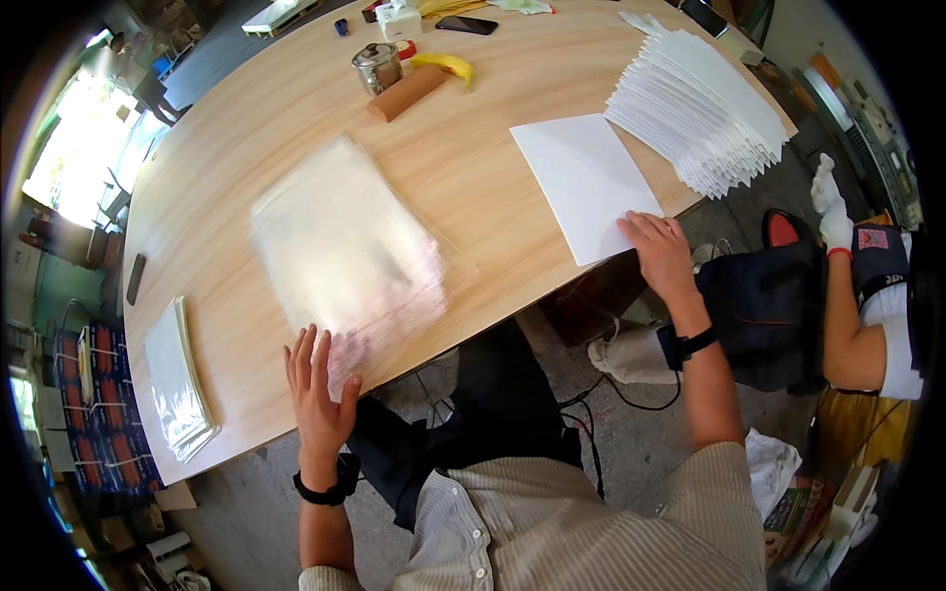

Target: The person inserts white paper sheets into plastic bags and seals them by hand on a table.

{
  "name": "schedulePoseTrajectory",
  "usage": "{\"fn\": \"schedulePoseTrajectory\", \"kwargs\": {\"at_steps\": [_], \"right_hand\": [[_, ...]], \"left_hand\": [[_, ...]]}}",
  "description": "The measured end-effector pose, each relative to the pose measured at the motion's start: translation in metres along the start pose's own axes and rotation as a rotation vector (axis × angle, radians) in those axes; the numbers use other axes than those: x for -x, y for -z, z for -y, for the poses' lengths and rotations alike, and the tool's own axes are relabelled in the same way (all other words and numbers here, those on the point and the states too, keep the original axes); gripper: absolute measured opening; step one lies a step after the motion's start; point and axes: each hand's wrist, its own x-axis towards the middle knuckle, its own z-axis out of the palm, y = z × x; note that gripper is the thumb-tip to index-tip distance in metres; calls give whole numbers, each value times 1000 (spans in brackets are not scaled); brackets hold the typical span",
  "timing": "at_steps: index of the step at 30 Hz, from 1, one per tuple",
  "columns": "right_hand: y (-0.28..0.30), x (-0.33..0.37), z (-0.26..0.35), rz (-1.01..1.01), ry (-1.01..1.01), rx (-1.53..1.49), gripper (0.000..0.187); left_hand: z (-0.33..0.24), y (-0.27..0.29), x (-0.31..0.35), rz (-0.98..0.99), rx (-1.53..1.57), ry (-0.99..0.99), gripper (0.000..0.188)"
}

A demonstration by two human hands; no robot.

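Observation:
My left hand [320,384] is open, fingers apart, at the near edge of a stack of clear plastic bags [330,222] whose near ends look pinkish. Its fingertips are by the stack's near left corner; whether they touch it I cannot tell. At the near right corner of a flat white sheet [586,177], my right hand [658,246] has its fingers curled over the edge, the thumb hidden. The sheet lies at the table's front edge, beside a fanned pile of white flat pieces [695,108].
On the wooden table [483,197] stand a lidded metal pot [377,69], a brown roll [407,94], a banana [445,67] and a phone [466,25]. A shiny plastic packet stack [180,379] lies at left. A person in a white glove [836,222] sits at right.

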Motion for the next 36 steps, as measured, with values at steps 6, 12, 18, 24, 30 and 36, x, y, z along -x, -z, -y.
{"fn": "schedulePoseTrajectory", "kwargs": {"at_steps": [6, 12, 18, 24, 30, 36], "right_hand": [[28, -13, -12, 15, 45, -53, 48], [91, -33, 27, -408, -79, -15, 41], [128, -43, 107, -496, 188, -53, 26], [116, -17, 169, -361, 377, -259, 18], [47, 47, 196, -119, -115, -1373, 81], [62, -21, 243, 33, -580, -2183, 74]], "left_hand": [[-17, 10, -5, 1, 105, -92, 57], [-61, 10, -16, 256, 931, -30, 44], [-108, -14, -54, 402, 1996, 359, 61], [-130, -15, -52, -33, 1955, 522, 45], [-107, 3, -31, -238, 1756, 296, 46], [-99, 1, -17, -260, 1578, 234, 54]]}}
